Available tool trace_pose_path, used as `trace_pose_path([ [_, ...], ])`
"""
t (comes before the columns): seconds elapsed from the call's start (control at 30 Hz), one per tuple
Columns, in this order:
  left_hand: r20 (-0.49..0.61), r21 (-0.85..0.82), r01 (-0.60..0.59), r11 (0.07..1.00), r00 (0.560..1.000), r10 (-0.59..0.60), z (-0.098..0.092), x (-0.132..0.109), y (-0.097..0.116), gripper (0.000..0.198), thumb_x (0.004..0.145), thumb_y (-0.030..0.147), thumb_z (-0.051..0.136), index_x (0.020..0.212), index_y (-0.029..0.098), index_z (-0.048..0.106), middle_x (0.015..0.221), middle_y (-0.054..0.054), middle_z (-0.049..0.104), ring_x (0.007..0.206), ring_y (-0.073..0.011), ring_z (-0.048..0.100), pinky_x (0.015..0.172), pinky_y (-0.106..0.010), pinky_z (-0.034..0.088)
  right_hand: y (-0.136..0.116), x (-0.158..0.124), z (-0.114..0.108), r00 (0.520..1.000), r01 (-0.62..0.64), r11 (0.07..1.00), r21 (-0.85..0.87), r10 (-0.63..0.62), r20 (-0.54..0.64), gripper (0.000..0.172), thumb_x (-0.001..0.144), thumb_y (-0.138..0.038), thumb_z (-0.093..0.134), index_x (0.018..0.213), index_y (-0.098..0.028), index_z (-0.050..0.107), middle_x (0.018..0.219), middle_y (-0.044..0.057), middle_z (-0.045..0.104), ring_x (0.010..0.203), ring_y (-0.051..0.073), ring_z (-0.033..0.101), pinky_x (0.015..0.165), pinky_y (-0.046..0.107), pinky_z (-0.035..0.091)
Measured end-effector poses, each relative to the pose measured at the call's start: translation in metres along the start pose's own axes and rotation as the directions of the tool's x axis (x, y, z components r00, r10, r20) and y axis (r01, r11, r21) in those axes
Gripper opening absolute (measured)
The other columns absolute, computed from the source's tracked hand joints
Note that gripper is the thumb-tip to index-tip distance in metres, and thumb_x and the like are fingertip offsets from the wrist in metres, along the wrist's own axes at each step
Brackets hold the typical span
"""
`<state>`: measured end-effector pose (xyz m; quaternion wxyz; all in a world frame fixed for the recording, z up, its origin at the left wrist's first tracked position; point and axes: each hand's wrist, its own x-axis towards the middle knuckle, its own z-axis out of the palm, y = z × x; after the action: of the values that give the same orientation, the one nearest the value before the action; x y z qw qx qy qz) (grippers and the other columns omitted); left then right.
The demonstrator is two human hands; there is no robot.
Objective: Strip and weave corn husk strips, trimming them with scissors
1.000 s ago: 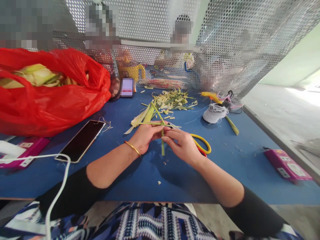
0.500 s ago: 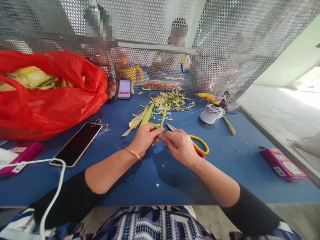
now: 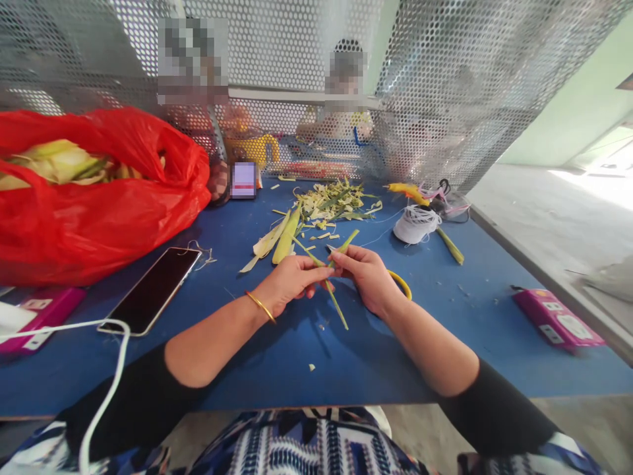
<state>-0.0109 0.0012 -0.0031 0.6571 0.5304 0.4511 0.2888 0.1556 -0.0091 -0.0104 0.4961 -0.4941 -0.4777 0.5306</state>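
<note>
Both hands meet over the blue table (image 3: 277, 356), pinching thin green leaf strips (image 3: 336, 309). My left hand (image 3: 289, 282), with a gold bangle on the wrist, grips the strips from the left. From the right, my right hand (image 3: 366, 277) is closed on a short strip end that sticks up by its fingers. One strip slants down toward me below the hands. Yellow-handled scissors (image 3: 401, 284) lie just behind my right hand, mostly hidden by it.
A red plastic bag (image 3: 99, 204) of leaves fills the left. A phone (image 3: 151, 290) with a white cable lies nearby. Leaf scraps (image 3: 331, 201) and a white thread spool (image 3: 415, 225) sit at the back. Pink boxes (image 3: 556, 320) lie at both sides. People sit behind a perforated metal screen (image 3: 445, 86).
The strips have been turned between the hands; a long end now slants down toward me and a short end sticks up by my right hand. My right hand moved slightly farther away.
</note>
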Motion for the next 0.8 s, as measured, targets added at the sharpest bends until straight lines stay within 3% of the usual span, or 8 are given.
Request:
trace_pose_path([
  [0.13, -0.054, -0.044, 0.013, 0.999, 0.998, -0.015, 0.002, 0.002, -0.001, 0.023, 0.065, 0.033, 0.081, 0.078, 0.015, 0.074, 0.061, -0.004, 0.07, 0.042, -0.0051, 0.042, 0.041, -0.019, 0.021, 0.002, -0.003, 0.003, 0.99, 0.085, 0.994, -0.075, -0.093, -0.11, 0.034, 0.062, -0.048, 0.081, 0.055, -0.021, 0.061, 0.056, -0.002, 0.057, 0.059, 0.013, 0.047, 0.06, 0.029, 0.041],
  [0.37, 0.031, 0.038, -0.013, 0.999, 0.999, 0.012, 0.0, 0.002, 0.003, 0.023, 0.065, 0.032, 0.082, 0.057, 0.015, 0.069, 0.056, -0.004, 0.066, 0.044, -0.0061, 0.045, 0.041, -0.019, 0.024, 0.01, -0.001, 0.008, 0.966, 0.11, 0.992, -0.056, -0.12, -0.23, 0.032, 0.061, -0.046, 0.08, 0.053, -0.022, 0.06, 0.055, -0.001, 0.056, 0.057, 0.014, 0.047, 0.057, 0.03, 0.039],
  [0.63, 0.002, -0.028, 0.009, 1.0, 1.0, -0.009, 0.002, 0.002, -0.002, 0.029, 0.074, 0.041, 0.079, 0.068, 0.014, 0.069, 0.058, -0.005, 0.068, 0.045, -0.0073, 0.05, 0.041, -0.019, 0.028, 0.008, -0.003, 0.008, 0.969, 0.114, 0.99, -0.085, -0.13, -0.209, 0.034, 0.062, -0.046, 0.079, 0.053, -0.022, 0.059, 0.053, -0.002, 0.055, 0.056, 0.013, 0.047, 0.057, 0.029, 0.04],
  [0.8, 0.006, 0.013, 0.039, 0.999, 0.999, -0.039, 0.001, 0.006, -0.002, 0.022, 0.079, 0.03, 0.076, 0.065, 0.014, 0.067, 0.056, -0.003, 0.067, 0.044, -0.0064, 0.051, 0.04, -0.018, 0.029, 0.013, -0.002, 0.01, 0.966, 0.103, 0.993, -0.062, -0.115, -0.233, 0.027, 0.061, -0.044, 0.075, 0.055, -0.021, 0.062, 0.054, -0.001, 0.057, 0.055, 0.013, 0.048, 0.055, 0.029, 0.039],
])
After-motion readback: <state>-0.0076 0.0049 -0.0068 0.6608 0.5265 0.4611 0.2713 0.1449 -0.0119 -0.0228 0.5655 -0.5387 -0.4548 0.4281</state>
